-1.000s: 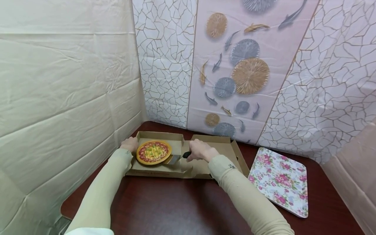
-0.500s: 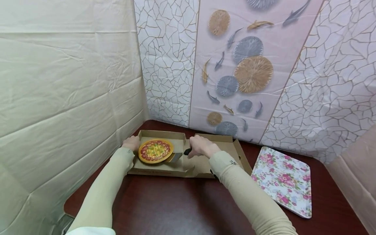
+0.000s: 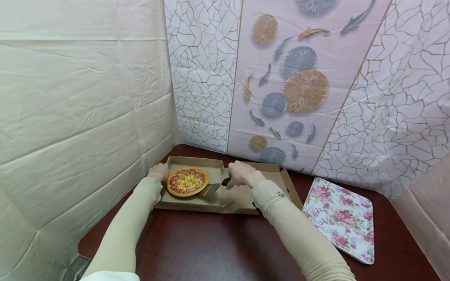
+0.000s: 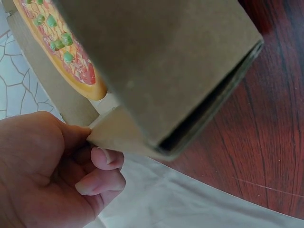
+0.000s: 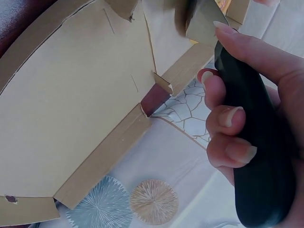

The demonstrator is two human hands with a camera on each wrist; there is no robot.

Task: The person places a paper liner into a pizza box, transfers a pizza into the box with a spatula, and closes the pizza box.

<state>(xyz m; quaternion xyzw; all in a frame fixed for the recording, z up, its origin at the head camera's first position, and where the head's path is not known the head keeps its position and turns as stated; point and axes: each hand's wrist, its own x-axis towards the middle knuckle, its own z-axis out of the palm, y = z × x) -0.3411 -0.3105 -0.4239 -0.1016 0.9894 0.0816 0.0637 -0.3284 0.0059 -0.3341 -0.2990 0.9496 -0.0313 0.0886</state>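
A toy-like pizza (image 3: 187, 182) with a yellow crust lies in the left half of an opened cardboard pizza box (image 3: 197, 207). My left hand (image 3: 159, 171) is at the box's left side. In the left wrist view, the thumb and fingers of that hand (image 4: 52, 166) pinch the cardboard wall (image 4: 121, 130). My right hand (image 3: 242, 174) grips a pizza server by its black handle (image 5: 256, 142), fingers curled round it. The metal blade (image 3: 211, 189) slants down to the pizza's right edge. Its tip is hidden, apparently beneath the crust.
The box's flat lid (image 3: 270, 173) spreads to the right, behind the right hand. Further right, a white tray with pink flowers (image 3: 341, 218) lies on the dark red table (image 3: 197, 242). Fabric-covered walls (image 3: 204, 78) stand behind and at both sides.
The head view has shifted slightly, so things appear a little further right. Both hands, the pizza and the server keep nearly the same places relative to the box.
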